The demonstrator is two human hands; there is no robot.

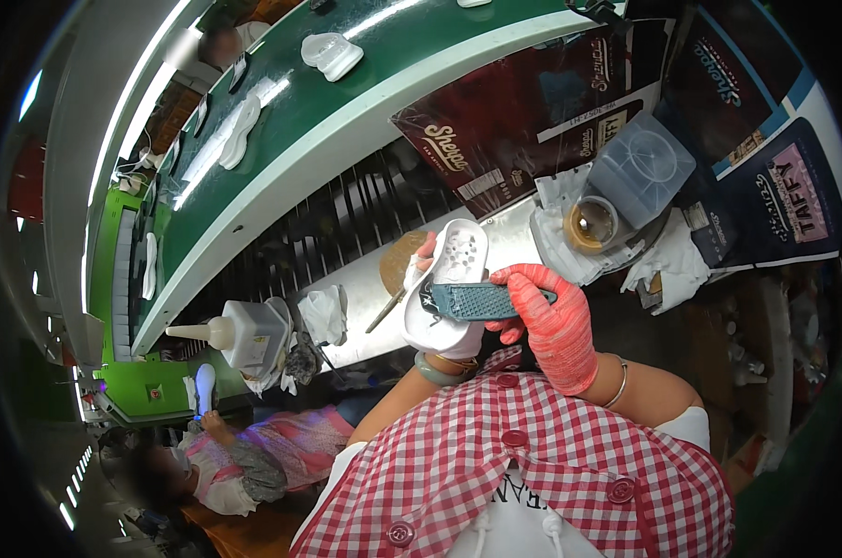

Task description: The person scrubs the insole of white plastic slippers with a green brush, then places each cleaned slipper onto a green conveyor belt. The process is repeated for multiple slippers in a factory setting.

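**Gloved hand works a brush across a white sole**

The right hand, in a red knit glove, is closed round a blue-grey brush laid across a white shoe sole. The left hand grips the sole from below, above the steel bench. This looks like mid-brushing; the next stroke needs steady support. A glue pot stands near on the right, a squeeze bottle on the left; the room between is narrow.

Single head-worn fisheye view, looking steeply down, close over the hands, conveyor belt beyond
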